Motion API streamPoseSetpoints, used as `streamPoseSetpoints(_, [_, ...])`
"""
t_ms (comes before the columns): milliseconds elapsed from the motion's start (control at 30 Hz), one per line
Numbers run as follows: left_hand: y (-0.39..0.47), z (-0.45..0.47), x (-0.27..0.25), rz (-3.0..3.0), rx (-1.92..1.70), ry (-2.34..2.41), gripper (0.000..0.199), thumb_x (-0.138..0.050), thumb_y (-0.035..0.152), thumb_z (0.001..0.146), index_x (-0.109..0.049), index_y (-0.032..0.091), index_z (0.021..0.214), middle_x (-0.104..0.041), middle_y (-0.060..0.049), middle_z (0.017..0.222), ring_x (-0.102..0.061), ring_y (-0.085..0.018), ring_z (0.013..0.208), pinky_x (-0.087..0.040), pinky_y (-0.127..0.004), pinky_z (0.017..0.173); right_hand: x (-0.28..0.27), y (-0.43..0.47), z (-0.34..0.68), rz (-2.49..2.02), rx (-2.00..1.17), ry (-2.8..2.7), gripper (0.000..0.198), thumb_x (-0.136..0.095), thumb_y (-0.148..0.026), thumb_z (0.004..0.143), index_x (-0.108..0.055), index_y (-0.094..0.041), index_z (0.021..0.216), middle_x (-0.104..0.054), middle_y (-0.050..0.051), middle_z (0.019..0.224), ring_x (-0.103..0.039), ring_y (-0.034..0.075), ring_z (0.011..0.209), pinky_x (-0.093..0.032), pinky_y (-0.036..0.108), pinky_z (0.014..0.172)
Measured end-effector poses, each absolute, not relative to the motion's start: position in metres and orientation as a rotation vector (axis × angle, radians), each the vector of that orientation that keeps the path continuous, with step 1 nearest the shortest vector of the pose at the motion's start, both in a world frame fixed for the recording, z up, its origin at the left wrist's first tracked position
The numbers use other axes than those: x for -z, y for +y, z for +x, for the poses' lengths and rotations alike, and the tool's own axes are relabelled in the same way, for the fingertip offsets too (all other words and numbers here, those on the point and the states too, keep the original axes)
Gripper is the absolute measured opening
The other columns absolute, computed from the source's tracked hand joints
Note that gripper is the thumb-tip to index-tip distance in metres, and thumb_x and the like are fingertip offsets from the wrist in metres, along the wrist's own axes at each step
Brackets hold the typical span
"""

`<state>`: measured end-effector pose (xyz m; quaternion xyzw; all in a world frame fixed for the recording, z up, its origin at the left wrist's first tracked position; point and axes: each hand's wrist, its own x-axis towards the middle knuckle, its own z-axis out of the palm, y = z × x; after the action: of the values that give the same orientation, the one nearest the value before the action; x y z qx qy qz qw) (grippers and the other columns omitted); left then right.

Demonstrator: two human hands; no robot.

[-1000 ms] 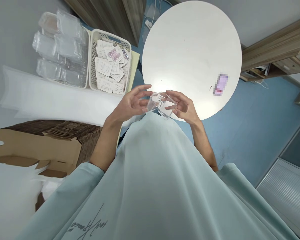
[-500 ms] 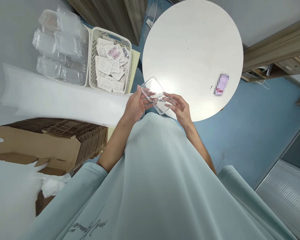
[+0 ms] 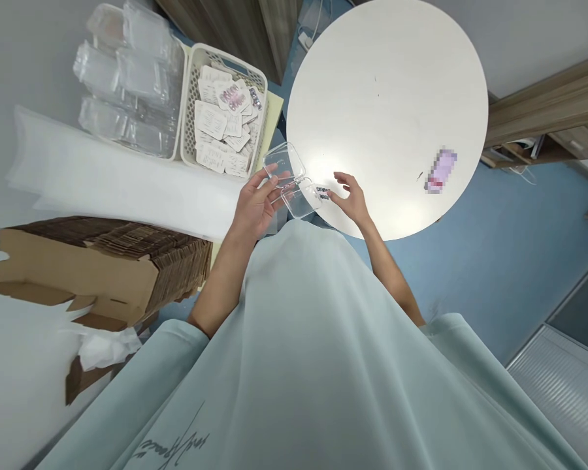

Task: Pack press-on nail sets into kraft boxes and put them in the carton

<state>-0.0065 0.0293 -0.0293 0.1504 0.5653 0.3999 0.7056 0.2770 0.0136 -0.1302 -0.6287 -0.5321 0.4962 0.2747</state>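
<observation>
Here, the clear case (image 3: 298,181) sits between left fingers (image 3: 261,177).

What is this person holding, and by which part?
The left hand holds an open clear case near where its two halves join. The right hand is by a small dark-patterned piece; whether it's held cannot be told.

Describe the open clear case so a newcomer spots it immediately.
Find the round white table. By its near-left edge, the left hand holds the clear case. Unlike the clear packs piled at far left, it is opened into two squarish halves joined together.
</observation>
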Motion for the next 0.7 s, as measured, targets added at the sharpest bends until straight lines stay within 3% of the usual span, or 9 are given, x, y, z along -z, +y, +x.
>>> streamPoseSetpoints(100, [0.027, -0.018, 0.030, 0.346, -0.920, 1.302, 0.050, -0.097, 0.040, 0.096, -0.074, 0.027, 0.138, -0.086, -0.008, 0.135, -0.084, -0.027, 0.128, -0.070, -0.038, 0.110, 0.175, 0.025, 0.276, -1.876, -1.308, -1.685, 0.056, -0.085, -0.038, 0.097, -0.070, -0.022, 0.149, -0.069, 0.017, 0.151, -0.066, 0.035, 0.141, -0.054, 0.055, 0.127])
streamPoseSetpoints(200, [0.022, -0.026, 0.031, 0.366, -0.940, 1.347, 0.051, -0.097, 0.041, 0.095, -0.075, 0.027, 0.138, -0.086, -0.008, 0.132, -0.084, -0.027, 0.128, -0.070, -0.036, 0.108, 0.201, 0.033, 0.269, -2.050, -1.294, -1.917, 0.052, -0.082, -0.024, 0.097, -0.070, -0.018, 0.148, -0.066, 0.019, 0.151, -0.061, 0.036, 0.146, -0.054, 0.052, 0.126])
streamPoseSetpoints(700, [0.006, -0.029, 0.030, 0.301, -0.930, 1.370, 0.044, -0.092, 0.041, 0.099, -0.078, 0.025, 0.136, -0.084, -0.010, 0.141, -0.083, -0.028, 0.131, -0.067, -0.042, 0.116, 0.231, 0.026, 0.251, -2.280, -1.057, -2.160, 0.038, -0.070, -0.011, 0.099, -0.061, -0.023, 0.134, -0.062, 0.018, 0.152, -0.061, 0.036, 0.146, -0.061, 0.050, 0.117])
